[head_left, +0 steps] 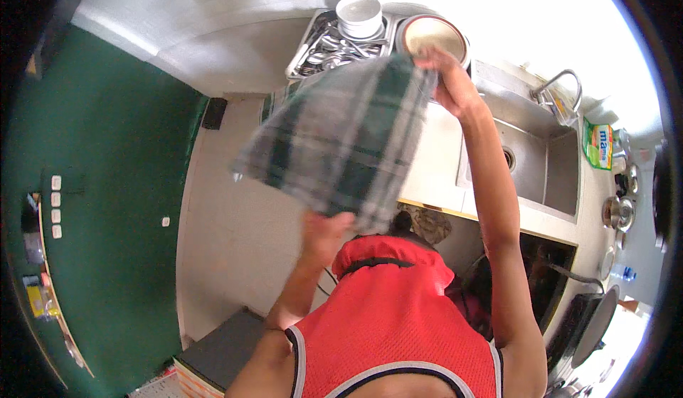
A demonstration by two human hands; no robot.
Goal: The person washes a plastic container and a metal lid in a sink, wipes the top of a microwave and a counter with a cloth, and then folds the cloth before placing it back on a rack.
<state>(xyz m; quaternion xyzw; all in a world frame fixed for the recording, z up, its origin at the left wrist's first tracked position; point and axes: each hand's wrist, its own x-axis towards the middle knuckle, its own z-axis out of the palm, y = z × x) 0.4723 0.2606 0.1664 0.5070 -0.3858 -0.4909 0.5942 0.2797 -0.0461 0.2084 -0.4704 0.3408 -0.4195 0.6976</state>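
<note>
A green and grey plaid cloth (pixel 341 138) hangs spread out between my two hands, blurred by motion. My left hand (pixel 324 238) grips its near lower edge, in front of the red sleeveless top I wear. Farther off, my right hand (pixel 447 78) is raised with its fingers closed on the cloth's upper right corner. The cloth covers part of the pale counter (pixel 435 149). Just beyond my right hand stand stacked plates (pixel 434 36) with a brown rim.
A metal tray (pixel 304 60) of cutlery and white bowls (pixel 358 15) stands at the back wall. To the right are a steel sink (pixel 530 160), a curved faucet (pixel 569 78), a green and yellow packet (pixel 597 144) and a dark pan (pixel 596 327). A cabinet opening lies below the counter.
</note>
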